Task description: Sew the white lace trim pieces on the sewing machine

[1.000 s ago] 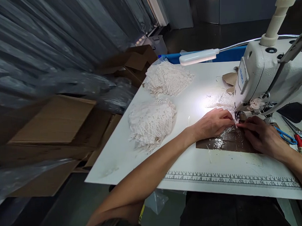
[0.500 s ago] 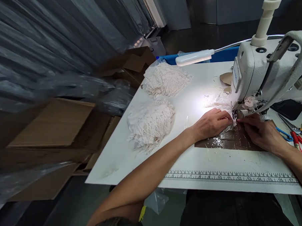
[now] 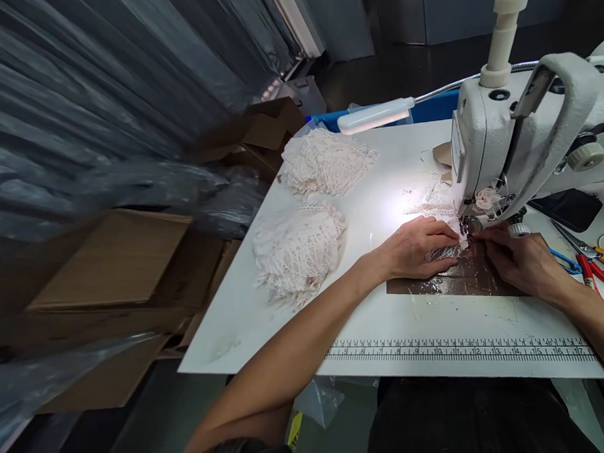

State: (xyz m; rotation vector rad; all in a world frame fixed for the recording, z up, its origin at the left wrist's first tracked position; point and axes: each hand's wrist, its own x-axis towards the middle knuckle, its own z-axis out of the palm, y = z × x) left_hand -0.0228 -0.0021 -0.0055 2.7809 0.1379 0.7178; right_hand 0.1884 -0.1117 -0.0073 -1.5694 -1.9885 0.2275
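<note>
White lace (image 3: 443,252) lies under the needle area of a white sewing machine (image 3: 483,132). My left hand (image 3: 416,248) rests on this lace just left of the presser foot (image 3: 464,226), fingers stretched and thumb spread apart. On the foot's other side, my right hand (image 3: 526,263) has its thumb and forefinger closed together at the lace's edge; the pinched bit is mostly hidden. Both hands are over a brown taped patch (image 3: 425,286) of the table. More lace (image 3: 425,193) spreads behind my left hand.
Two lace piles (image 3: 300,250) lie on the white table (image 3: 236,323) to the left. Scissors (image 3: 578,244) and red-handled cutters (image 3: 588,274) are at the right, near a black object (image 3: 571,208). A lamp (image 3: 376,115) hangs above. Cardboard boxes (image 3: 108,262) stand left of the table.
My left thumb has spread away from the fingers, showing more lace between them. My right hand keeps its pinch beside the presser foot. The view has shifted slightly.
</note>
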